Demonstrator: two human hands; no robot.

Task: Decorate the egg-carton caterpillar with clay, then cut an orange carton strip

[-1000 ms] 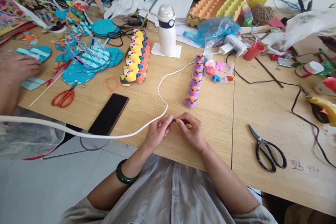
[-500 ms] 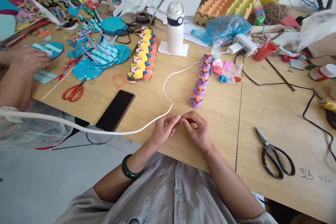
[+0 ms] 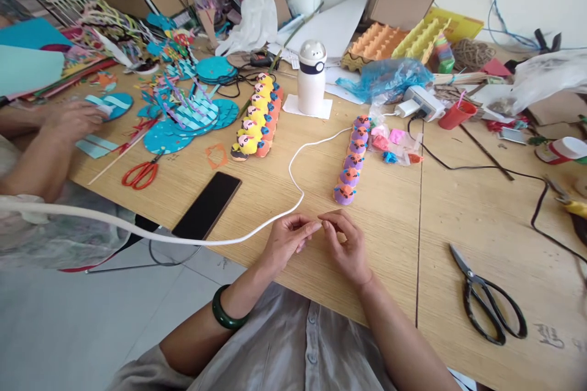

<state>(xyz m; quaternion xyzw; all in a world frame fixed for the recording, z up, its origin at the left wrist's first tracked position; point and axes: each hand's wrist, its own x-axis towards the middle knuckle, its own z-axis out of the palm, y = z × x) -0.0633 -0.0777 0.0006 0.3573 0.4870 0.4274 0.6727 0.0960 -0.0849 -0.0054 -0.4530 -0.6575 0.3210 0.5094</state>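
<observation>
My left hand (image 3: 292, 238) and my right hand (image 3: 345, 241) meet fingertip to fingertip over the table's near edge. Each is closed in a pinch; whatever lies between the fingers is too small to make out. Just beyond them stands a strip of purple egg-carton cups (image 3: 350, 177) topped with orange clay faces and blue ears. Farther left is a second strip with yellow and pink clay figures (image 3: 251, 125) on orange cups. Beside the purple strip, small lumps of pink, blue and orange clay (image 3: 389, 142) lie on clear plastic.
A white cable (image 3: 238, 239) crosses in front of a black phone (image 3: 208, 204). Black scissors (image 3: 488, 296) lie right, red-handled scissors (image 3: 141, 174) left. A white bottle (image 3: 311, 82) stands behind. At far left a co-worker's hands (image 3: 76, 122) touch a blue disc.
The view has tilted up slightly, so the table things sit lower in the picture. My hands stay pinched together, with the fingertips slightly shifted.
</observation>
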